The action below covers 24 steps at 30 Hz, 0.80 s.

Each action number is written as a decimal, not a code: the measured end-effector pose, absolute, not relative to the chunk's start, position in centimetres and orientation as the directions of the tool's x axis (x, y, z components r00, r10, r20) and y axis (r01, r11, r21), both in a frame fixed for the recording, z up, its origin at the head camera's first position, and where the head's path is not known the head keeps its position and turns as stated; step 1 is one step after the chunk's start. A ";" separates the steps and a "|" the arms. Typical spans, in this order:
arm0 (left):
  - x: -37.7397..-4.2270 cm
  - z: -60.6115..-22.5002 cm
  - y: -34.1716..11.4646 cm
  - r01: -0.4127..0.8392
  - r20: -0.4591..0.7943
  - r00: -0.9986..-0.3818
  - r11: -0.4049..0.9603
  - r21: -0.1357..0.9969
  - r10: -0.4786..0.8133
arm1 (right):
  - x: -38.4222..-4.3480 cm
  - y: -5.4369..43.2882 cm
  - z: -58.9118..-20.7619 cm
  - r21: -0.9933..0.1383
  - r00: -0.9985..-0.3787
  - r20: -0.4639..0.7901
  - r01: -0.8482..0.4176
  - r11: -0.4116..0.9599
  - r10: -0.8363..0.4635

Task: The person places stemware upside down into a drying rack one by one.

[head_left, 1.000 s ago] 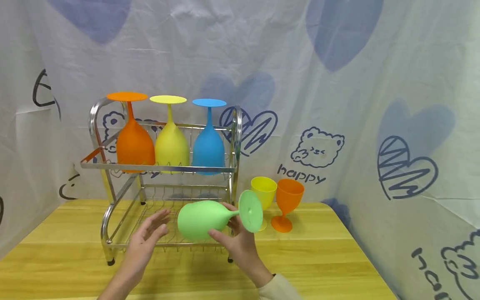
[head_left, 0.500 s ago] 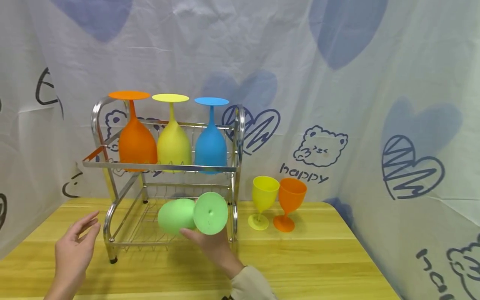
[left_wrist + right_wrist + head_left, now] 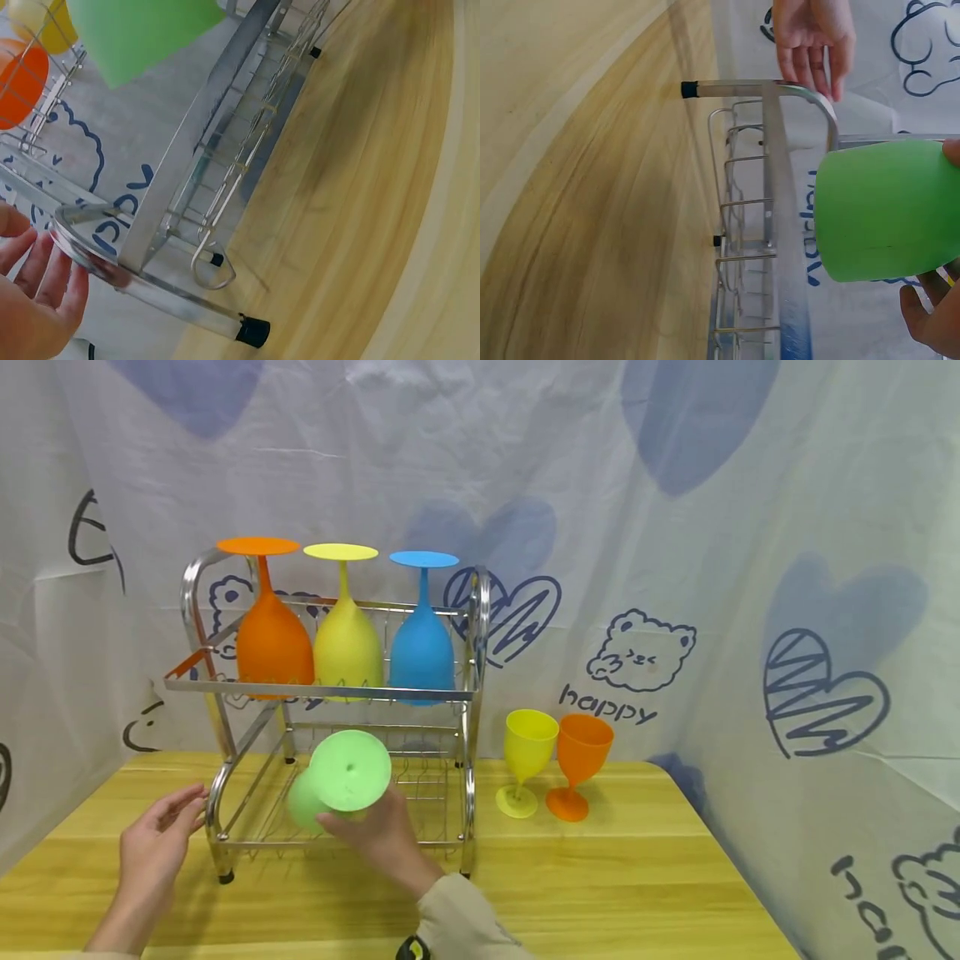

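My right hand [image 3: 382, 835] holds a green plastic goblet [image 3: 306, 802] at the front of the rack's lower tier. The goblet is tilted, its round foot facing the head camera and its bowl pointing away. Seen from the right wrist, the bowl [image 3: 885, 214] lies sideways near the rack's metal rail. My left hand [image 3: 153, 847] is beside the left leg of the metal dish rack [image 3: 318, 693]; its loosely bent fingers appear to touch the curved tube in the left wrist view. Upside down on the top tier stand an orange goblet [image 3: 274, 647], a yellow goblet [image 3: 348, 647] and a blue goblet [image 3: 422, 652].
Right of the rack, a smaller yellow goblet [image 3: 528, 752] and a smaller orange goblet [image 3: 581, 756] stand upright on the wooden table [image 3: 600, 885]. A printed white curtain [image 3: 712, 568] hangs behind and at the sides.
My right hand has carried the green goblet left to the lower tier, turning its foot toward the head camera. My left hand has moved away from the goblet to the rack's left leg.
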<state>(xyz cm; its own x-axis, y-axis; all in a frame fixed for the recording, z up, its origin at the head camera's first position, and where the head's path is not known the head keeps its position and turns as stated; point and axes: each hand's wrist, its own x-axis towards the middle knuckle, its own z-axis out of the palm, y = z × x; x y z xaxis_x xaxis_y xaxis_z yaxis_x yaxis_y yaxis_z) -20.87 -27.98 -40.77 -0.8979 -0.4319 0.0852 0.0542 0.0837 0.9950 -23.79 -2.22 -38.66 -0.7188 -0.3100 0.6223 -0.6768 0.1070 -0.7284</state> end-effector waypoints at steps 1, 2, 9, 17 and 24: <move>-20.9 -40.8 -28.1 0.068 0.093 -0.901 0.073 0.995 -0.425 | -23.9 -2.4 -38.8 -0.726 -0.718 0.620 -0.678 0.116 -0.316; -21.0 -40.9 -28.2 0.077 0.094 -0.905 0.057 0.995 -0.416 | -24.0 -2.6 -38.8 -0.721 -0.715 0.621 -0.682 0.123 -0.323; -21.6 -41.1 -28.7 0.104 0.099 -0.947 0.002 0.995 -0.307 | -24.9 -3.8 -39.3 -0.690 -0.697 0.623 -0.703 0.171 -0.354; -24.2 -44.7 -30.5 0.233 0.161 -0.933 -0.197 0.952 -0.322 | -25.5 -5.1 -38.8 -0.703 -0.756 0.564 -0.651 0.286 -0.333; -27.2 -48.9 -33.0 0.284 0.207 -0.918 -0.195 0.939 -0.337 | -26.0 -6.5 -38.6 -0.723 -0.826 0.445 -0.559 0.406 -0.346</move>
